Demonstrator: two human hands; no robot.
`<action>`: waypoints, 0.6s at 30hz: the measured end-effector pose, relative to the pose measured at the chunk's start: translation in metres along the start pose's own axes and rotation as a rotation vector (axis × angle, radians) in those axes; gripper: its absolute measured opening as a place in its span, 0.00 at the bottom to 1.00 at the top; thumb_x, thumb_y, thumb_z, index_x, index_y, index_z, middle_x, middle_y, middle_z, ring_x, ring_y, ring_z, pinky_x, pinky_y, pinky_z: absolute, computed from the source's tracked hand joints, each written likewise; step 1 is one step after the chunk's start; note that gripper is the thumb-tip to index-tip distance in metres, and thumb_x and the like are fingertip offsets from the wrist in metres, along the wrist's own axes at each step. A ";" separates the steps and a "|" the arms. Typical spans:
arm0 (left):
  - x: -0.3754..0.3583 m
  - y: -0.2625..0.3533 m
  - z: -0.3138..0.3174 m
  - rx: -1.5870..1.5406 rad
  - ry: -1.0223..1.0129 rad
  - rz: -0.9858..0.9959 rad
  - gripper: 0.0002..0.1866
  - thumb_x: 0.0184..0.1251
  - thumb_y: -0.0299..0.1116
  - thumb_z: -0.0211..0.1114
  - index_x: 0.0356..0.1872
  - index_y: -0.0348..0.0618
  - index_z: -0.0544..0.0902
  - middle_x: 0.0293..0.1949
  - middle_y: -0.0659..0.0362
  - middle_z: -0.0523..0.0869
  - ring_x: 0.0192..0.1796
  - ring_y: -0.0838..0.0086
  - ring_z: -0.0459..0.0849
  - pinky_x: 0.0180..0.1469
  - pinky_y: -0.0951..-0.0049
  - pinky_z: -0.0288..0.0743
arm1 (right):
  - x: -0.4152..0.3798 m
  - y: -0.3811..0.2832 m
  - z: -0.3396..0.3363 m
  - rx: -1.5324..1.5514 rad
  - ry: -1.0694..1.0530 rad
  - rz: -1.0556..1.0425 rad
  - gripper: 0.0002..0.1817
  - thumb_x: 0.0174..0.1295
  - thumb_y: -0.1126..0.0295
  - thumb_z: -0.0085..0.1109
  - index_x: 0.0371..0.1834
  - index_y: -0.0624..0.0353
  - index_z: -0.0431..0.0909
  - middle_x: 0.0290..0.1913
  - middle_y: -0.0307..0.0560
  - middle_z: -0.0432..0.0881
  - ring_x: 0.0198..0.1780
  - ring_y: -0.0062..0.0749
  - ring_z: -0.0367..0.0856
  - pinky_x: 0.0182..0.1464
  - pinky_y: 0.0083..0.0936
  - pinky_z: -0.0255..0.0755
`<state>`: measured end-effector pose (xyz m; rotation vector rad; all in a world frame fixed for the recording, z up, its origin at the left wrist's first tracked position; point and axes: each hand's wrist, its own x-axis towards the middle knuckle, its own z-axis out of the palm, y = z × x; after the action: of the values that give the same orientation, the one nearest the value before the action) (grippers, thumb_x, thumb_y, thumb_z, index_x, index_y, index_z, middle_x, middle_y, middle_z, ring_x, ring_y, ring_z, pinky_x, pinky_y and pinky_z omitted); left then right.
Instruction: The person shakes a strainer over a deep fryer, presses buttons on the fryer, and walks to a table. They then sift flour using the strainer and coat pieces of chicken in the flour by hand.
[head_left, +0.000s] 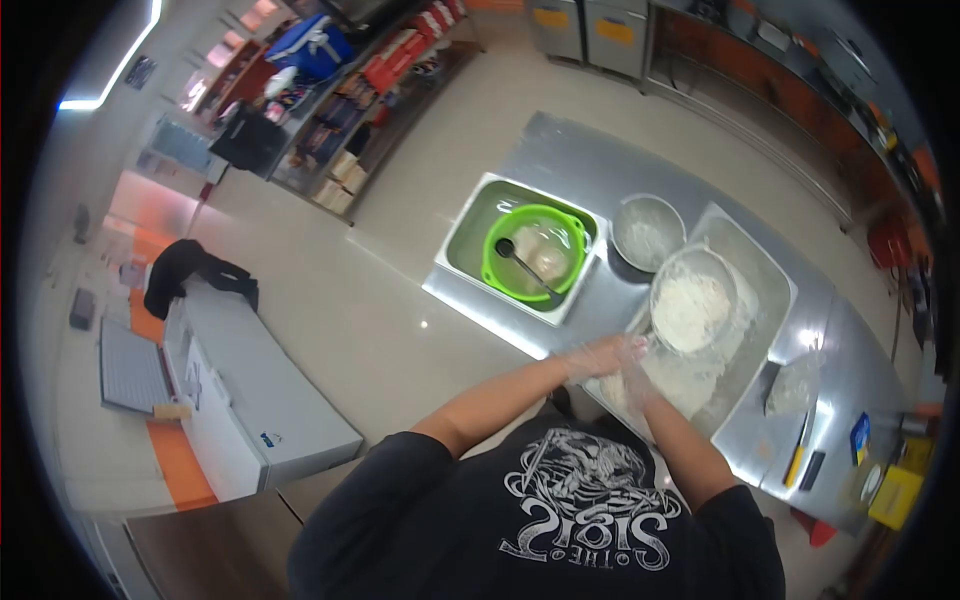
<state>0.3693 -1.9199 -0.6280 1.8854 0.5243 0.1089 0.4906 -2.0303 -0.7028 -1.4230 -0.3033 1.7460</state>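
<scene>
My left hand [605, 357] and my right hand [632, 378], both in clear plastic gloves, meet at the near left edge of a large metal tray [778, 290] of white flour [680, 385]. Their fingers are too small and blurred to make out. Just beyond them, a round sieve or bowl [692, 302] heaped with flour rests in the tray. Left of the tray stands a metal pot [648, 233] with whitish contents. Further left, a green basin [492, 240] with liquid, pale pieces and a black spoon [530, 270] sits inside a rectangular metal pan [465, 233].
The steel table [560, 150] also bears a plastic bag [793, 387], a yellow-handled tool [796, 465], a blue packet [860, 438] and a yellow box [900, 497] at right. A white freezer [270, 395] stands at left, shelving [345, 140] at the back.
</scene>
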 end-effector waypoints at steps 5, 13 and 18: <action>-0.001 0.013 -0.001 -0.030 -0.006 0.029 0.20 0.80 0.40 0.55 0.57 0.31 0.78 0.55 0.45 0.85 0.60 0.58 0.81 0.66 0.63 0.71 | 0.024 0.029 -0.053 0.390 -0.271 0.060 0.26 0.75 0.56 0.50 0.70 0.59 0.71 0.64 0.51 0.79 0.63 0.42 0.78 0.64 0.35 0.73; -0.002 0.064 -0.019 -0.397 -0.154 -0.434 0.15 0.78 0.43 0.57 0.51 0.42 0.78 0.25 0.71 0.69 0.24 0.87 0.65 0.25 0.81 0.62 | -0.077 -0.008 -0.169 0.704 -0.265 -0.168 0.20 0.78 0.55 0.43 0.58 0.54 0.79 0.55 0.44 0.85 0.54 0.34 0.85 0.51 0.36 0.81; 0.011 0.044 -0.014 -0.267 -0.188 -0.417 0.12 0.75 0.41 0.58 0.46 0.41 0.78 0.21 0.71 0.68 0.20 0.86 0.63 0.22 0.77 0.61 | -0.120 -0.133 -0.075 0.409 0.407 -0.130 0.22 0.78 0.53 0.40 0.58 0.57 0.78 0.50 0.45 0.85 0.48 0.31 0.84 0.44 0.35 0.79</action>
<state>0.3876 -1.9159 -0.5847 1.4766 0.7228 -0.2584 0.6178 -2.0578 -0.5585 -1.3768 0.1696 1.2825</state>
